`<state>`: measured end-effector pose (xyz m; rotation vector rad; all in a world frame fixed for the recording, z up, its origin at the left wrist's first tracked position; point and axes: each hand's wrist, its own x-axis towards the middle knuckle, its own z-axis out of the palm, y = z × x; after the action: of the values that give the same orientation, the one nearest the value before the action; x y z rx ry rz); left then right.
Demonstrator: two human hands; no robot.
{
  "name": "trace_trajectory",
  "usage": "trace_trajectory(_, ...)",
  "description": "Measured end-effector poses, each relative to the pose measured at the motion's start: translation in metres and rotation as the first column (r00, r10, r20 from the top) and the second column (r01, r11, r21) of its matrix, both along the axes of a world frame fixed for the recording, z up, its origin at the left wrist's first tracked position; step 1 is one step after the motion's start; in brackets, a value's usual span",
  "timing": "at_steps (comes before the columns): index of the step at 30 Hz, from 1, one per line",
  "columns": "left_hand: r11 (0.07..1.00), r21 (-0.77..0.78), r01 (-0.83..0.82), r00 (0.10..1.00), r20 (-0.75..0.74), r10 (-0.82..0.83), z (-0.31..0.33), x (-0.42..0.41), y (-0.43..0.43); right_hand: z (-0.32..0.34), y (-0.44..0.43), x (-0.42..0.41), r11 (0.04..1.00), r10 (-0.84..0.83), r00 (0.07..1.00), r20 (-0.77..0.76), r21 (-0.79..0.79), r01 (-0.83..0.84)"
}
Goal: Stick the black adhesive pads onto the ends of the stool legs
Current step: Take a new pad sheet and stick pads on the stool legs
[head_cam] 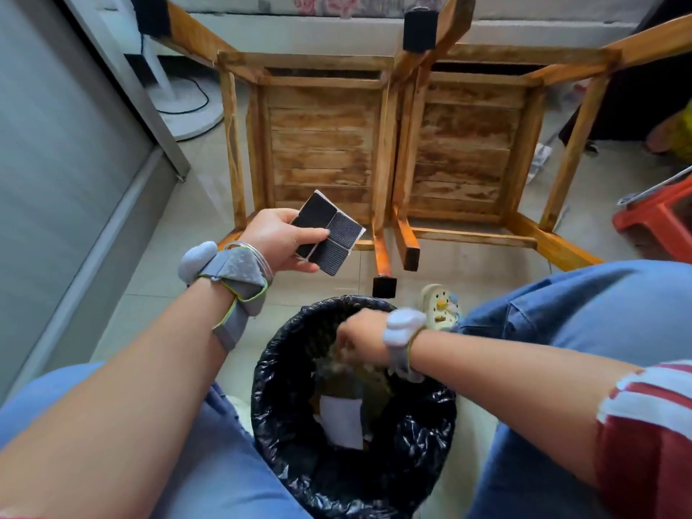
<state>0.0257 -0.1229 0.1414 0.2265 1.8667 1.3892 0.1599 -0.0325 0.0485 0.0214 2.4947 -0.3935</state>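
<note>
1. Head view: left hand (279, 237) pinches the pad sheet (328, 232) above the floor near the upturned stools (382, 144).
2. Right hand (361, 337) blurs over the bin (284, 387); its grip unreadable.
3. Best peel one pad cleanly, press it square on the bare leg end (411, 258).

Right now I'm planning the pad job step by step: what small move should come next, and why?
Probably lift the right hand out of the black-lined waste bin and peel a pad off the sheet of black square adhesive pads in the left hand. The near bare wooden stool leg end has none, while its neighbour is capped.
</note>
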Motion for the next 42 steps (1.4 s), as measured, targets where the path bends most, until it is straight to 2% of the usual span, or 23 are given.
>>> trace_trajectory(5,0.998,0.062,-0.023,0.998,0.064,0.019,0.002,0.000,0.000,0.078,0.051,-0.031,0.974,-0.227,0.937,-0.265,-0.044,0.224)
trace_trajectory(7,0.994,0.104,-0.040,0.994,0.109,0.029,0.002,0.001,0.000,0.101,0.071,-0.030,0.936,-0.351,0.868,-0.351,-0.102,0.338)
trace_trajectory(9,0.986,0.162,-0.038,0.987,0.159,0.011,0.004,0.003,0.005,0.113,0.083,-0.029,0.880,-0.474,0.766,-0.434,-0.228,0.416)
trace_trajectory(11,0.979,0.202,-0.014,0.981,0.192,-0.025,0.006,0.006,0.010,0.117,0.087,-0.026,0.810,-0.585,0.678,-0.444,-0.358,0.465)
trace_trajectory(15,0.971,0.239,0.026,0.976,0.203,-0.077,0.005,0.011,0.015,0.114,0.084,-0.023,0.727,-0.673,0.618,-0.406,-0.516,0.453)
trace_trajectory(18,0.976,0.195,0.100,0.972,0.190,-0.138,0.004,0.015,0.015,0.116,0.084,-0.023,0.676,-0.716,0.574,-0.398,-0.599,0.429)
trace_trajectory(21,0.969,0.155,0.190,0.956,0.193,-0.219,0.004,0.017,0.014,0.120,0.083,-0.023,0.607,-0.748,0.580,-0.322,-0.685,0.403)
trace_trajectory(25,0.948,0.191,0.256,0.929,0.221,-0.296,0.005,0.020,0.014,0.125,0.080,-0.021,0.557,-0.753,0.596,-0.278,-0.752,0.352)
trace_trajectory(32,0.946,0.195,0.258,0.941,0.172,-0.292,0.003,0.019,0.015,0.125,0.084,-0.020,0.471,-0.754,0.634,-0.175,-0.816,0.335)
trace_trajectory(38,0.945,0.198,0.260,0.947,0.141,-0.290,0.003,0.018,0.015,0.121,0.092,-0.024,0.243,-0.720,0.679,0.144,-0.864,0.441)
trace_trajectory(42,0.956,0.182,0.230,0.951,0.168,-0.261,0.003,0.016,0.015,0.122,0.095,-0.023,0.239,-0.682,0.717,0.142,-0.884,0.402)
